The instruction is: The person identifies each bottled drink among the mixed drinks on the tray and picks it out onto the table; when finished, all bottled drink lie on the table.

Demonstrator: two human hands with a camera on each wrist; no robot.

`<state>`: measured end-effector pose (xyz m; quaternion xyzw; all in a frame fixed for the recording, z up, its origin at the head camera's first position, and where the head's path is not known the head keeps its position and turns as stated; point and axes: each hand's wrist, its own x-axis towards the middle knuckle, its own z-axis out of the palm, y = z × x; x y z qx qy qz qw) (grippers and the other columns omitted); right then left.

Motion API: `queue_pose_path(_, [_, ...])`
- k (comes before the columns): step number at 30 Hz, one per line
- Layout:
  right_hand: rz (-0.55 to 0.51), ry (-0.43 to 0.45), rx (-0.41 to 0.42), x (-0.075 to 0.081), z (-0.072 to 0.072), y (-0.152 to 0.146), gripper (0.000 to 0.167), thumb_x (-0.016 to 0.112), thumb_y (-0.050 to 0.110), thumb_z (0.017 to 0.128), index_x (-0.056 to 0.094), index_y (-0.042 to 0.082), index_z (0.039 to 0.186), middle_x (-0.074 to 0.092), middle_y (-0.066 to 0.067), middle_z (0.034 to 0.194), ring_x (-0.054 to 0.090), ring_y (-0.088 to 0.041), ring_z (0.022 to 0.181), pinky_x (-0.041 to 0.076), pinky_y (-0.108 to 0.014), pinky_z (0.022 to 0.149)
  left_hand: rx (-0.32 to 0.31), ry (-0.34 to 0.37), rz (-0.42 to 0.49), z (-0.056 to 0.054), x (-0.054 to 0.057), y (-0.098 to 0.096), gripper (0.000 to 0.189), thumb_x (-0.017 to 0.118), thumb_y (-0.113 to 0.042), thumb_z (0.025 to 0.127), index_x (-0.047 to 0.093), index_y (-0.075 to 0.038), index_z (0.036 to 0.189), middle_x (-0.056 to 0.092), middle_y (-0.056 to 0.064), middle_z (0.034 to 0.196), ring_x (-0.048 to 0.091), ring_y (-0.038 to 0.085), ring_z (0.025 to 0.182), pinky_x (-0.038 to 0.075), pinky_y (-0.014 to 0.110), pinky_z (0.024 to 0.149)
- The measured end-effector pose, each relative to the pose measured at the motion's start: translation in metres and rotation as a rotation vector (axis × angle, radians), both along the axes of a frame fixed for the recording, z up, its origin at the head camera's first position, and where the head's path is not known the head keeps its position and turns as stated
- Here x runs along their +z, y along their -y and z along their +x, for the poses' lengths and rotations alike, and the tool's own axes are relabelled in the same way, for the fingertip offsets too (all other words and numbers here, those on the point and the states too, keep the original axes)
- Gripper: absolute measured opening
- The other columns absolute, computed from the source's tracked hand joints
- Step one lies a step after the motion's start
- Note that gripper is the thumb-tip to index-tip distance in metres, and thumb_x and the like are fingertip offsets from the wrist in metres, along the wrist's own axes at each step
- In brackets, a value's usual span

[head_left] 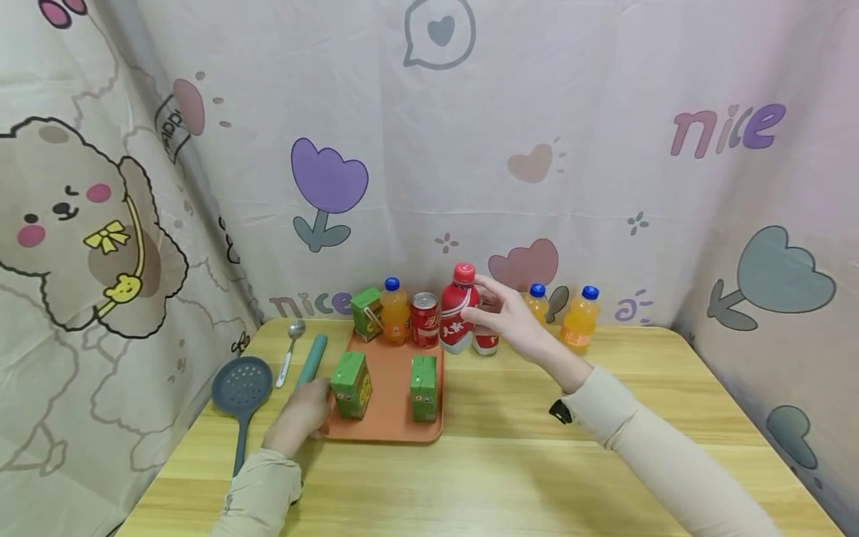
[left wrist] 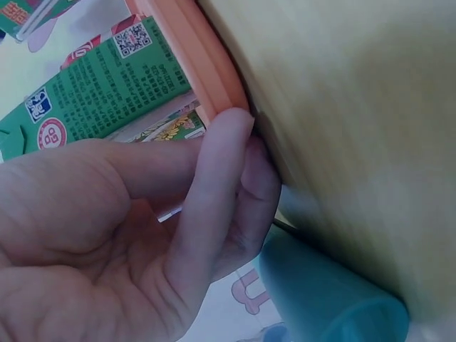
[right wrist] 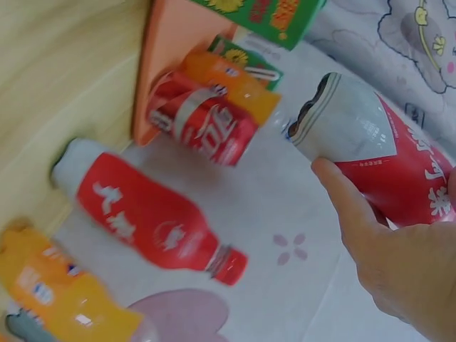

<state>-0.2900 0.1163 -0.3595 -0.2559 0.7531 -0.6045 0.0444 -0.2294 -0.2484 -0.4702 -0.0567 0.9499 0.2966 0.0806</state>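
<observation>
- While the left hand point(head_left: 302, 414) steadies the tray point(head_left: 388, 379) at its left edge, toward the near-left corner, the right hand point(head_left: 499, 313) holds a red bottle point(head_left: 458, 312) up by the tray's far-right corner in the head view; the step in hand looks like arranging drinks on the tray.
- Head view again: the next move seems to call for bringing the bottle over the right edge and lowering it base first, perhaps between the can point(head_left: 425, 322) at the far-right corner and the green carton point(head_left: 424, 389) near the near-right one, without knocking either.
- As for pose, the right forearm slants in over the counter point(head_left: 537, 470) from its near-right side, bottle tilted slightly, cap up; the left arm reaches low from the near edge.
- Left wrist view: the left fingers are curled and appear to pinch the tray's rim, the thumb tip hidden, with a teal cylinder point(left wrist: 324, 285) just beside them.
- Right wrist view: the right fingers are clamped round the bottle's body, its base unsupported; a second red bottle point(right wrist: 146, 210) stands outside the tray's right edge.
</observation>
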Motion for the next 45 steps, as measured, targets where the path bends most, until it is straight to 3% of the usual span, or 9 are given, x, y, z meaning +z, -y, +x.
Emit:
queue_pose_path(7, [0.014, 0.037, 0.002, -0.015, 0.000, -0.024, 0.066, 0.067, 0.014, 0.103, 0.040, 0.018, 0.163, 0.052, -0.023, 0.156, 0.059, -0.039, 0.134, 0.063, -0.054, 0.101, 0.013, -0.008, 0.030, -0.002, -0.001, 0.005, 0.047, 0.053, 0.017, 0.090, 0.056, 0.010, 0.136, 0.064, 0.017, 0.073, 0.068, 0.020, 0.053, 0.061, 0.030, 0.044])
queue_pose_path(22, [0.060, 0.074, -0.062, -0.049, 0.001, -0.054, 0.062, 0.070, 0.015, 0.101, 0.042, 0.016, 0.157, 0.053, -0.024, 0.151, 0.058, -0.045, 0.135, 0.063, -0.058, 0.100, 0.011, 0.003, 0.035, -0.002, 0.000, 0.004, 0.056, 0.052, 0.017, 0.091, 0.051, 0.007, 0.146, 0.065, 0.015, 0.067, 0.067, 0.020, 0.053, 0.060, 0.029, 0.044])
queue_pose_path(31, [0.071, 0.099, -0.083, -0.070, -0.002, -0.065, 0.062, 0.070, 0.014, 0.101, 0.042, 0.013, 0.157, 0.055, -0.028, 0.146, 0.063, -0.036, 0.125, 0.066, -0.055, 0.097, 0.007, -0.003, 0.031, -0.003, 0.001, 0.004, 0.057, 0.052, 0.017, 0.090, 0.051, 0.009, 0.146, 0.066, 0.016, 0.069, 0.067, 0.019, 0.051, 0.060, 0.029, 0.044])
queue_pose_path(36, [0.079, 0.111, -0.093, -0.082, -0.004, -0.067, 0.063, 0.069, 0.013, 0.102, 0.040, 0.012, 0.158, 0.054, -0.028, 0.145, 0.064, -0.035, 0.124, 0.065, -0.056, 0.099, 0.010, 0.006, 0.045, -0.004, 0.002, 0.005, 0.062, 0.055, 0.018, 0.087, 0.050, 0.008, 0.148, 0.066, 0.020, 0.076, 0.068, 0.020, 0.051, 0.061, 0.030, 0.044])
queue_pose_path(42, [0.077, 0.113, -0.102, -0.092, -0.005, -0.070, 0.062, 0.068, 0.012, 0.102, 0.040, 0.011, 0.157, 0.053, -0.029, 0.144, 0.062, -0.037, 0.126, 0.064, -0.058, 0.100, 0.011, 0.018, 0.050, -0.006, 0.001, 0.005, 0.064, 0.057, 0.020, 0.085, 0.051, 0.007, 0.147, 0.068, 0.032, 0.096, 0.069, 0.021, 0.052, 0.063, 0.031, 0.046])
queue_pose_path(45, [0.075, 0.119, -0.102, -0.096, -0.006, -0.072, 0.061, 0.067, 0.011, 0.102, 0.041, 0.011, 0.157, 0.052, -0.029, 0.145, 0.062, -0.038, 0.127, 0.065, -0.056, 0.099, 0.013, 0.022, 0.045, -0.006, 0.001, 0.004, 0.062, 0.057, 0.020, 0.084, 0.052, 0.007, 0.145, 0.067, 0.030, 0.095, 0.069, 0.021, 0.052, 0.063, 0.032, 0.046])
